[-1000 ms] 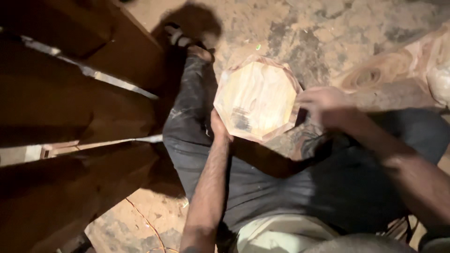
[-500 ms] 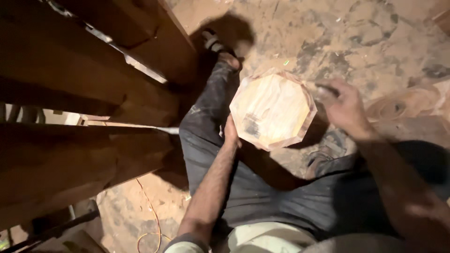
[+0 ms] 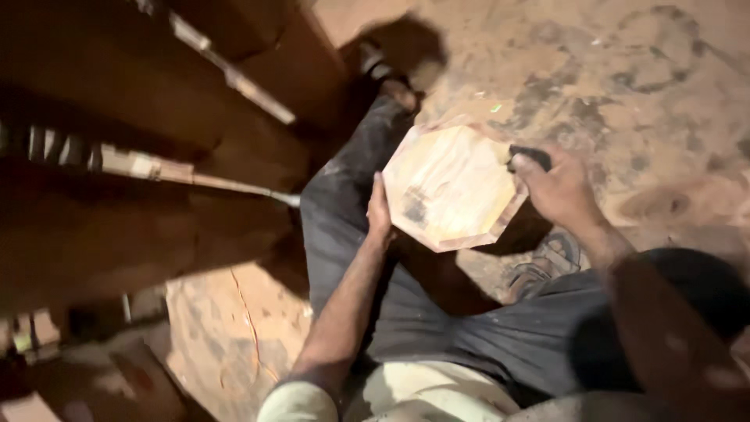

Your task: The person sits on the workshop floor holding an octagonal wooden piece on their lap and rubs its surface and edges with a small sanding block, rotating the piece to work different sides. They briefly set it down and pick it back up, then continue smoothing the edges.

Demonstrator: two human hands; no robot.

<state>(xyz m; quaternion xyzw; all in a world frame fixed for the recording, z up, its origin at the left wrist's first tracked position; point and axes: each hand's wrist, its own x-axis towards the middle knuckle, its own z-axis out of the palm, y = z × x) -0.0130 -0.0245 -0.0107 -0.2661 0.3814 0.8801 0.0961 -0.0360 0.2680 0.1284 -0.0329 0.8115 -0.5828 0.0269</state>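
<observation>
An octagonal pale wooden piece (image 3: 453, 187) rests tilted above my lap, its flat face up. My left hand (image 3: 380, 212) grips its left edge from below. My right hand (image 3: 556, 187) sits at the piece's right edge, fingers closed around a small dark block (image 3: 530, 156) that presses against the rim. My legs in dark trousers (image 3: 437, 320) stretch out beneath, one foot in a sandal (image 3: 383, 74) on the floor.
Dark wooden furniture parts (image 3: 141, 180) with a pale strip stand close on the left. The floor (image 3: 625, 78) is dusty and stained with sawdust. Another wood piece (image 3: 664, 205) lies on the floor at the right.
The view has shifted, so the piece sits more central. My right hand has moved from the piece's right corner up to its upper right edge with the dark block.
</observation>
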